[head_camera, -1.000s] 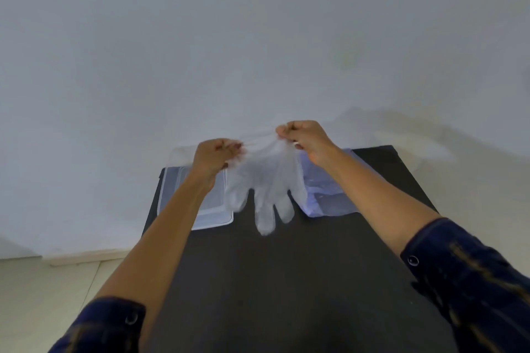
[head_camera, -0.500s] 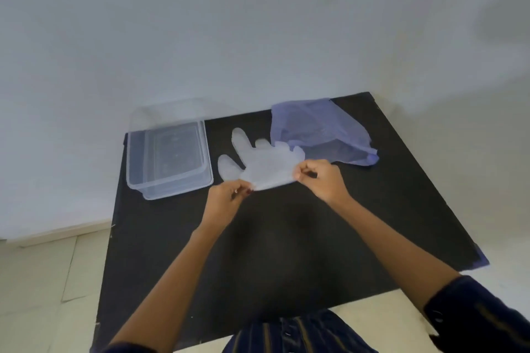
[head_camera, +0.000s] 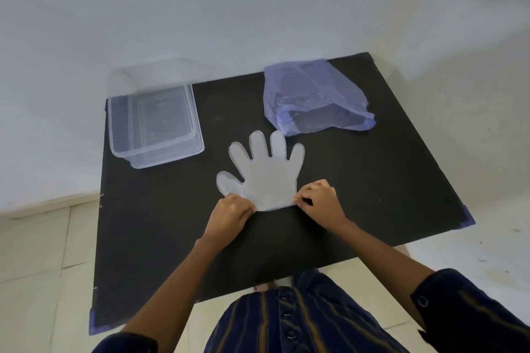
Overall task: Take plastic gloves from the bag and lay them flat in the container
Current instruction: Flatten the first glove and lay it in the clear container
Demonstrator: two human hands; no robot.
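Glove [head_camera: 268, 178] flat mid-table, both hands pinching cuff.

Near half of bench [head_camera: 372, 209] bare on both sides of the hands. Far left corner taken by clear container [head_camera: 156, 126], top open. Far right edge taken by purple bag [head_camera: 312, 100]. Open lane between them runs to far edge; flat glove [head_camera: 266, 175] lies at its near end.

The glove [head_camera: 268, 178] — dangling in the air 1 s ago — now lies spread flat on the table [head_camera: 372, 180].
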